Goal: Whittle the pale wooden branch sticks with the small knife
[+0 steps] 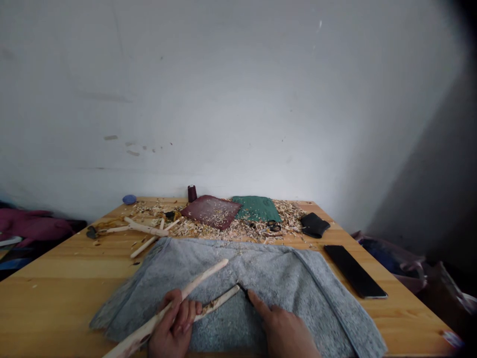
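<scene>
My left hand [174, 320] is wrapped round a peeled, pale forked branch [204, 276], whose long prong points up and away. Its shorter prong, with some brown bark marks, slants to the right. In my right hand [283, 325] is a dark knife [244, 291], mostly hidden by the fingers, with my index finger stretched along it. The knife's dark tip meets the end of the shorter prong. Both hands are above a grey felt-like cloth [276, 273] spread on the wooden table [55, 293].
Wood shavings [290, 214] cover the back around a maroon cloth [212, 209], a green cloth [257, 208] and scissors [274, 226]. Another peeled forked branch [141, 227] lies back left. A thread spool [192, 193] stands behind. A black pouch [315, 224] and phone [354, 271] lie right.
</scene>
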Demonstrator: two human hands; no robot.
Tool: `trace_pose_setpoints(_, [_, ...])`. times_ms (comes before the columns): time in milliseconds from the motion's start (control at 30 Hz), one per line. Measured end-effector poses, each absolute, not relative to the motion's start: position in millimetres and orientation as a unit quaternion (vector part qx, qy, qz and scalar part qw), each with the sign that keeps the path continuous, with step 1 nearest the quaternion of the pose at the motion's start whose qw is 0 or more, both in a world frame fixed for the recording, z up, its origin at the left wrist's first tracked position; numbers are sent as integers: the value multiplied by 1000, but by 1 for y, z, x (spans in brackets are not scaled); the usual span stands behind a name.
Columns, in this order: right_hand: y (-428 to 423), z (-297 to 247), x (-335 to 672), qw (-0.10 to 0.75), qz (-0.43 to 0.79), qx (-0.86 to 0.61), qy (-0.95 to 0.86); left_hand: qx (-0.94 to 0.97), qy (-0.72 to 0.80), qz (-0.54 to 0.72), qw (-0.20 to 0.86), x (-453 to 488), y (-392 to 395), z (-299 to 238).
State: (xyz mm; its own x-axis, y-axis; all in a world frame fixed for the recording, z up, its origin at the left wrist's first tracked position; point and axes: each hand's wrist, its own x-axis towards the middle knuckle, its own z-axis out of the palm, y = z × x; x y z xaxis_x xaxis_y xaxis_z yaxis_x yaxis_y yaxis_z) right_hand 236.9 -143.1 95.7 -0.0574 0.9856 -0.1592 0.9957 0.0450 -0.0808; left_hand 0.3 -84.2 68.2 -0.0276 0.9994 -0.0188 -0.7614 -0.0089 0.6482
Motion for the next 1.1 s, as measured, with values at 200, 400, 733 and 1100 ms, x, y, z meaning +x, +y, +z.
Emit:
trace_pose_setpoints(200, [-143,109,231,52,-106,695,710,252,244,657,667,-2,-84,68])
trace_pose_setpoints(400, [-141,135,229,81,-150,692,701,263,243,639,681,-5,-80,71])
trace_pose_setpoints(733, [-125,165,202,93,-88,689,714,336,243,610,675,-3,-72,89])
trace_pose_setpoints(1100, [-136,116,214,66,-70,697,710,443,230,600,625,8,-89,82])
